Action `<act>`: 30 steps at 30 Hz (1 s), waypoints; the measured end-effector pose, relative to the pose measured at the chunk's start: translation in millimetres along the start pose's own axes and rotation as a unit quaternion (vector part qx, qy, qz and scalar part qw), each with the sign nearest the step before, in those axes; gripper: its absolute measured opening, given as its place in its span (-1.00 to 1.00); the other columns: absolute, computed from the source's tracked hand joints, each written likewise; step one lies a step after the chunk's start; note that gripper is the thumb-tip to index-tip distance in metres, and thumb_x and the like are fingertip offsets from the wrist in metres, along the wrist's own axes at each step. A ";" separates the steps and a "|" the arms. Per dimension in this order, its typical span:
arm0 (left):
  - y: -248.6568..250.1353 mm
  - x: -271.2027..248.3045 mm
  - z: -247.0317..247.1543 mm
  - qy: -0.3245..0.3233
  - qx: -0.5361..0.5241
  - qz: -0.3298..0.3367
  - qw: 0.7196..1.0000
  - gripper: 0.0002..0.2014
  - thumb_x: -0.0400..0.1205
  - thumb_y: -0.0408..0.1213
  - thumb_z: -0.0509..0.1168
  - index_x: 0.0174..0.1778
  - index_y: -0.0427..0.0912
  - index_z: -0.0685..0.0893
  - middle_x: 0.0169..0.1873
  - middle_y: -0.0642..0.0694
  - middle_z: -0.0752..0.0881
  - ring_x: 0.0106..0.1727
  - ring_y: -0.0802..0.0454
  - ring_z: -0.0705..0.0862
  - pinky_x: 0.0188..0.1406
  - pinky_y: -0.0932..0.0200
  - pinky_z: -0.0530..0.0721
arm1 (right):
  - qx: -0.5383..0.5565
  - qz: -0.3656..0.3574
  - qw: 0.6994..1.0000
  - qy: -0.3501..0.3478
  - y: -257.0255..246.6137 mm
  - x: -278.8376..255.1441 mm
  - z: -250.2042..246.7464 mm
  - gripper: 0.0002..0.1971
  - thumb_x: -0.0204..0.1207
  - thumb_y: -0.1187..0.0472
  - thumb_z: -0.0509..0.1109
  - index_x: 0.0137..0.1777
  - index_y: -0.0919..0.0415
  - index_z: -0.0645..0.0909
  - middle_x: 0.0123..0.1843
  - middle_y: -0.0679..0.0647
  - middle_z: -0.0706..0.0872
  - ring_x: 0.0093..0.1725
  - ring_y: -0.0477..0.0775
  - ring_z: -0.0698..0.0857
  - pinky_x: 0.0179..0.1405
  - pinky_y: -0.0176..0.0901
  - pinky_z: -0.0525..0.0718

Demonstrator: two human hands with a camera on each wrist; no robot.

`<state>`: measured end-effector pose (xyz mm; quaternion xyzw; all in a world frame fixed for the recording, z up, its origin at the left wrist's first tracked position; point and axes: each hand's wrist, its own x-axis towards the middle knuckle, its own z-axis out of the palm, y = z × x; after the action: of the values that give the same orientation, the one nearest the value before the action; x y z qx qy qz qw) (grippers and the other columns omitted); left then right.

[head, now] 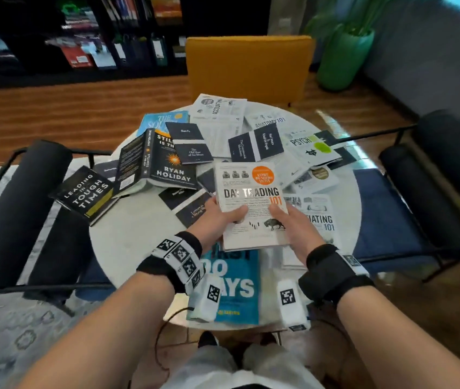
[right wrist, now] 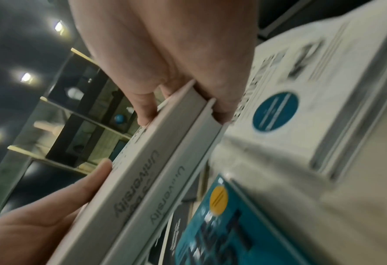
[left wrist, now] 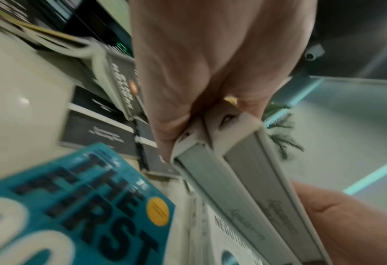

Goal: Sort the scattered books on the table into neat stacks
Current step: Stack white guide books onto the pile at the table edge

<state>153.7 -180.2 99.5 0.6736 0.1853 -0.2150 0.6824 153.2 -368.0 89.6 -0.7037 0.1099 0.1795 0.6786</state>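
Note:
Two white books lie one on the other, lifted just above the round white table [head: 139,242]; the top one is Day Trading 101 [head: 248,192]. My left hand [head: 224,217] grips the pair's [left wrist: 244,179] near left edge, thumb on the cover. My right hand [head: 290,223] grips the near right edge, fingers curled under the pair [right wrist: 156,170]. Below them lies the blue First 90 Days book [head: 237,284]. A white Negotiating 101 [head: 318,217] lies just right of the held pair. Scattered further back are Leading in Tough Times [head: 85,193], Stillness Is the Key [head: 164,161], Psych 101 [head: 313,147] and several small navy books [head: 192,143].
White Accounting 101 [head: 217,113] and Anatomy 101 [head: 268,122] lie at the table's far edge. A yellow chair [head: 248,68] stands behind the table, with black armchairs on the left [head: 21,197] and right [head: 442,169]. Bare tabletop shows at the near left.

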 end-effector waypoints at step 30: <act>-39.0 30.2 111.7 -0.078 0.313 0.067 0.944 -0.51 0.27 0.44 0.39 0.08 0.42 0.58 0.26 0.09 0.71 0.44 -0.13 0.53 0.51 -0.22 0.48 | -0.188 0.069 0.974 0.109 35.5 -24.5 -132.8 -0.54 0.49 0.14 0.10 0.27 0.16 0.70 0.18 0.17 0.77 0.05 0.13 0.71 0.11 -0.10 0.74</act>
<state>153.7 -293.1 53.1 0.8453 0.0089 -0.2679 0.4622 130.5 -504.1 68.9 -0.8244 0.1961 0.1658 0.5043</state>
